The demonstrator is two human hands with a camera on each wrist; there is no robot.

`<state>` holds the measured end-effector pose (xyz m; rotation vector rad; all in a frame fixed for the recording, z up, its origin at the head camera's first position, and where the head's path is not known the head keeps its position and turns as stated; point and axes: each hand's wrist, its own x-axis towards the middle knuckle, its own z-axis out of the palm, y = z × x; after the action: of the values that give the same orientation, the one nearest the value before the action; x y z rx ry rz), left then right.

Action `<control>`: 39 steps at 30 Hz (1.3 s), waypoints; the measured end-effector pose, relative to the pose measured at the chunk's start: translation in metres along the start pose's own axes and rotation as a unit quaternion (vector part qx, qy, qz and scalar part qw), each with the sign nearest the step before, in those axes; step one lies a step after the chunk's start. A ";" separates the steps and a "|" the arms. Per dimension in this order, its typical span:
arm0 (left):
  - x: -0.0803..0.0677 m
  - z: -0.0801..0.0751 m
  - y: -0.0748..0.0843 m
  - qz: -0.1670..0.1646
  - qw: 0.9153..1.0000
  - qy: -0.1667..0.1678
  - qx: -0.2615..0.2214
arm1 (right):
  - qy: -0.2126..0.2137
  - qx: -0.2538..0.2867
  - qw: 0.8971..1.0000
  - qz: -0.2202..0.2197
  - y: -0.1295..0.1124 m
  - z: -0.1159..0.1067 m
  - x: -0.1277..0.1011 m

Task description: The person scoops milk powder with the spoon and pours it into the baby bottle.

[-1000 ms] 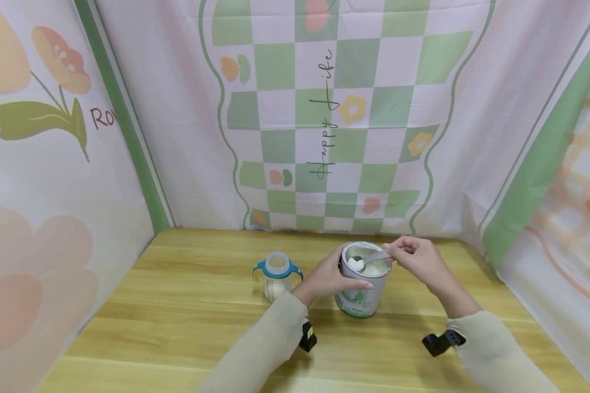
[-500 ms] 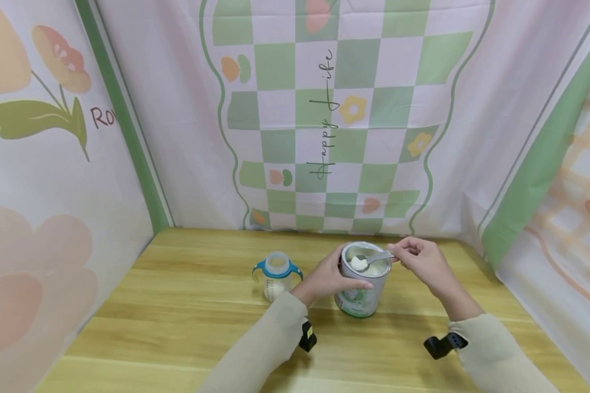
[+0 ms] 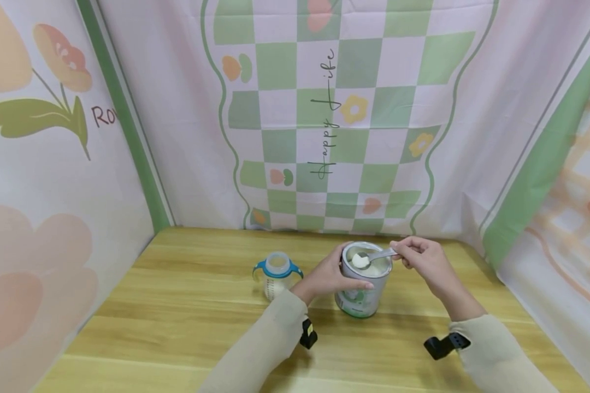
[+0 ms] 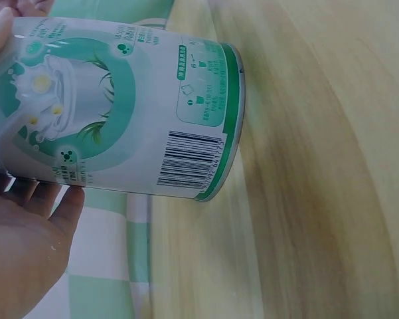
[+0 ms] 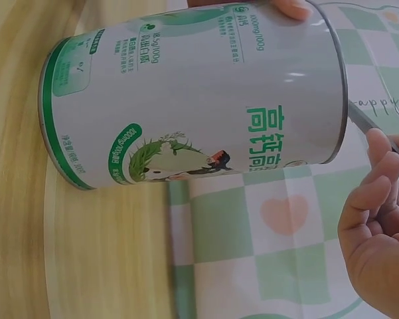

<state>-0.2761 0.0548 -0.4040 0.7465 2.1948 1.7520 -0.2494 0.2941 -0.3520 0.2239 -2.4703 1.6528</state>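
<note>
An open green-and-white milk powder can (image 3: 363, 297) (image 4: 119, 113) (image 5: 199, 100) stands on the wooden table (image 3: 187, 305). My left hand (image 3: 331, 275) grips the can's side, thumb across its front. My right hand (image 3: 420, 259) (image 5: 378, 239) pinches the handle of a metal spoon (image 3: 373, 256) (image 5: 365, 123), whose bowl holds a heap of white powder just over the can's open top. A baby bottle (image 3: 277, 275) with a blue collar and no cap stands to the left of the can, with white contents in its lower part.
Printed fabric walls (image 3: 324, 109) close off the table at the back, left and right. Bare wooden surface runs along the front and left of the table. Black wrist straps (image 3: 442, 345) sit on both beige sleeves.
The spoon with its heap of powder has lifted slightly over the can's opening, and my right hand has shifted a little to the right. The left hand and can have stayed put.
</note>
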 end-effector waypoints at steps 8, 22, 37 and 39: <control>0.004 -0.001 -0.002 0.013 1.000 -0.006 0.018 | -0.006 0.010 1.000 0.001 -0.002 0.001 0.001; 0.005 -0.007 -0.001 0.044 0.998 -0.038 0.020 | -0.009 0.026 1.000 -0.007 -0.005 0.001 0.001; 0.000 -0.017 0.003 0.005 0.998 -0.023 0.057 | -0.009 0.049 0.999 -0.017 -0.014 0.003 0.003; -0.001 -0.018 0.005 0.002 0.998 -0.022 0.064 | -0.010 0.049 0.999 -0.018 -0.015 0.004 0.003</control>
<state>-0.2834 0.0398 -0.3950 0.8119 2.2939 1.5926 -0.2491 0.2846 -0.3389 0.2972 -2.3870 1.7653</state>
